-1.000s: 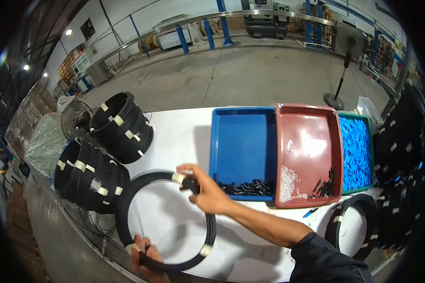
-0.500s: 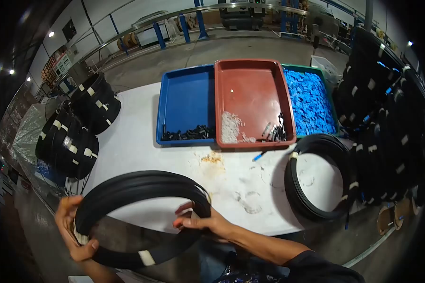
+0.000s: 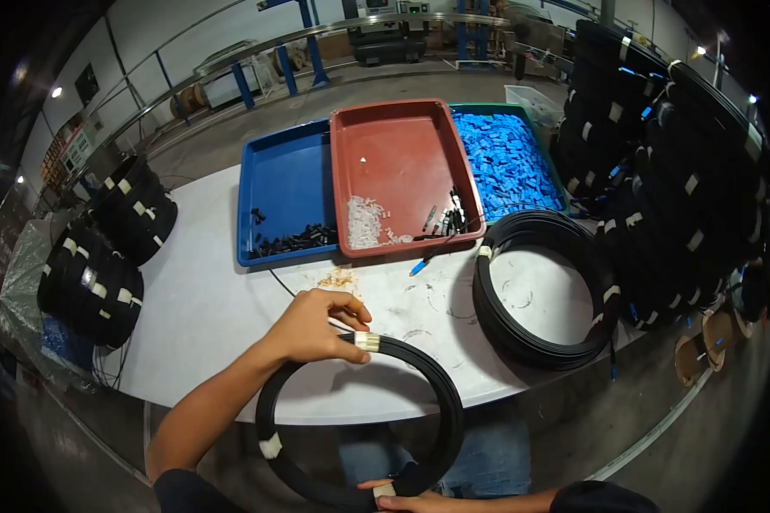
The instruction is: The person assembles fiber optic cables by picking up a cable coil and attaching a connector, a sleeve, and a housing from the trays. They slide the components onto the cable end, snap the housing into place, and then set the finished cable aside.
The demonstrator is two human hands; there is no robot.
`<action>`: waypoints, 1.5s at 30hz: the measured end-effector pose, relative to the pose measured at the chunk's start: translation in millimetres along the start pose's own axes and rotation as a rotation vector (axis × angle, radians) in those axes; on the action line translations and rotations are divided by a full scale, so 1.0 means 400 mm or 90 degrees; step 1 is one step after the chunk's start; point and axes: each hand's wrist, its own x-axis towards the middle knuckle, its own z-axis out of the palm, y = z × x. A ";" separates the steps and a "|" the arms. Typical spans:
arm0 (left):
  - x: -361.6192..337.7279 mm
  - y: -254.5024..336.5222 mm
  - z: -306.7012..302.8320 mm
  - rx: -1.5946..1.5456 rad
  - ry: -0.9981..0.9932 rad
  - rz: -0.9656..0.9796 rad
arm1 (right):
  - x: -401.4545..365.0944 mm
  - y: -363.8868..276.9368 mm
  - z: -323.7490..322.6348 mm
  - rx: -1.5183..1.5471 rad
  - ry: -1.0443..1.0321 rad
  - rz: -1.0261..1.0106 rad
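A coil of black cable [image 3: 452,402], bound with pale tape, hangs tilted in front of me at the table's near edge. My left hand [image 3: 316,325] is curled over its top by a tape band [image 3: 367,341], thumb on the inner side and fingers outside. A loose length of cable [image 3: 281,280] runs out past those fingers onto the table. At the bottom of the coil, my right hand [image 3: 411,501] grips it beside another tape band [image 3: 385,491]; part of this hand is cut off by the frame.
A second cable coil [image 3: 486,299] lies on the white table [image 3: 192,342]. Behind are a blue tray [image 3: 287,158] with black pieces, a red tray [image 3: 393,145] with white and black parts, and a green tray [image 3: 563,198] of blue pieces. Coil stacks [image 3: 90,286] [image 3: 659,214] flank both sides.
The coil has turned and moved right and down. My left hand has gone from its left side to its top, my right hand from its right side to the bottom. The view has shifted.
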 end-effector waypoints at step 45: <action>-0.438 -0.123 0.530 -0.663 0.688 -0.067 | 0.071 -0.767 0.247 -1.358 0.123 -0.322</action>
